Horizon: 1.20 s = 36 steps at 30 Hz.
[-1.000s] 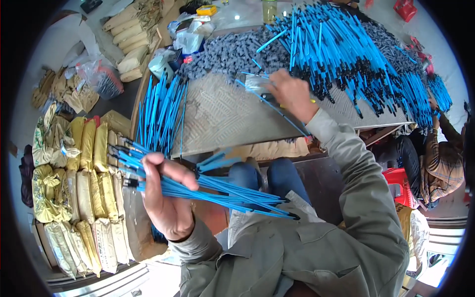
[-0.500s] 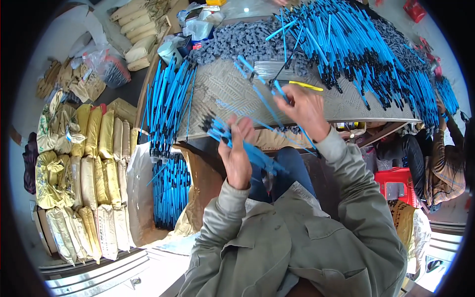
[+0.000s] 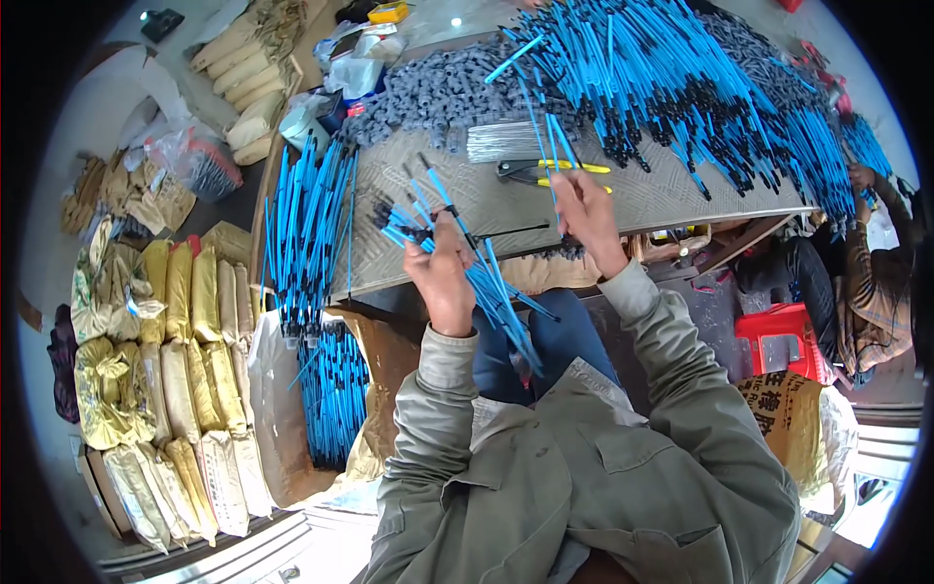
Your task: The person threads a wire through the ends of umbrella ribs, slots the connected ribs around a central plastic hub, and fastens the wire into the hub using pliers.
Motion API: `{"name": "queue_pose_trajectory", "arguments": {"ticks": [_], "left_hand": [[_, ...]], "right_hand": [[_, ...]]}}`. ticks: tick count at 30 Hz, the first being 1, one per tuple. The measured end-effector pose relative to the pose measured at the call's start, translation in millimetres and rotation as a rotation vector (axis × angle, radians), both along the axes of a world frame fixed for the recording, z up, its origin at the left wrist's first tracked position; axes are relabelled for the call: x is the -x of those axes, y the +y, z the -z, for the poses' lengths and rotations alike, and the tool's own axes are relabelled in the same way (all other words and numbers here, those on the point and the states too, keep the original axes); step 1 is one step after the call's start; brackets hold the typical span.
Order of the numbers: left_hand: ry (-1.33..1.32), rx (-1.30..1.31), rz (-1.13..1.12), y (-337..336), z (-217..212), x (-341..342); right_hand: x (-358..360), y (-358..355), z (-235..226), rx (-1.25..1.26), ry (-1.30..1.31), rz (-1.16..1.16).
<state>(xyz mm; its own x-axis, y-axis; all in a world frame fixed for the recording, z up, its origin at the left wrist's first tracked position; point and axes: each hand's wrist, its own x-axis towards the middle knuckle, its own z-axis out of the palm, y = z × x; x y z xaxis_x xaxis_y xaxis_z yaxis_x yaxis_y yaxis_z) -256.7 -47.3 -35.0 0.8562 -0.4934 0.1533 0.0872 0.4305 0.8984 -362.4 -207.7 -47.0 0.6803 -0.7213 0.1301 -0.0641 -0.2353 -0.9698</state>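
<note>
Left hand (image 3: 444, 284) curls round fanned rods (image 3: 501, 304); right hand (image 3: 588, 216), beside pliers (image 3: 525, 173), pinches more; slackening left grip could shed some.

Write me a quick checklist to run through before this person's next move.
1. Left hand holding the bundle of blue rods: ok.
2. Ends of that bundle level: not ok, they stick out unevenly.
3. Right hand holding slender blue rods: ok.
4. Pliers lying on the table: ok.
5. Silver wires lying together: ok.
6. Number of rods in the bundle: cannot tell, they overlap.
</note>
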Motion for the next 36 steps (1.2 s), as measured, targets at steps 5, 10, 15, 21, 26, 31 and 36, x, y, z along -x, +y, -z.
{"name": "queue_pose_trajectory", "arguments": {"ticks": [5,10,15,21,26,31,36], "left_hand": [[0.125,0.039,0.016,0.7,-14.4,10.9],[0.283,0.042,0.243,41.4,-44.8,25.7],[0.311,0.09,0.306,64.0,-47.7,32.3],[0.216,0.058,-0.028,39.0,-34.8,18.5],[0.148,0.116,0.003,31.3,-34.9,20.1],[0.168,0.095,-0.044,35.4,-37.9,24.4],[0.058,0.032,-0.078,45.6,-42.0,18.6]], "right_hand": [[-17.0,-39.4,-9.8,0.674,0.258,0.384],[-37.9,-65.9,-5.7,0.989,0.676,0.323],[-26.4,-60.5,-0.6,0.956,0.587,0.372],[31.7,73.4,-28.1,0.99,0.112,0.153],[52.0,114.1,-29.8,1.112,0.092,0.029],[54.7,118.5,-32.7,1.083,-0.018,-0.069],[56.2,114.3,-34.4,1.063,-0.072,-0.062]]}}
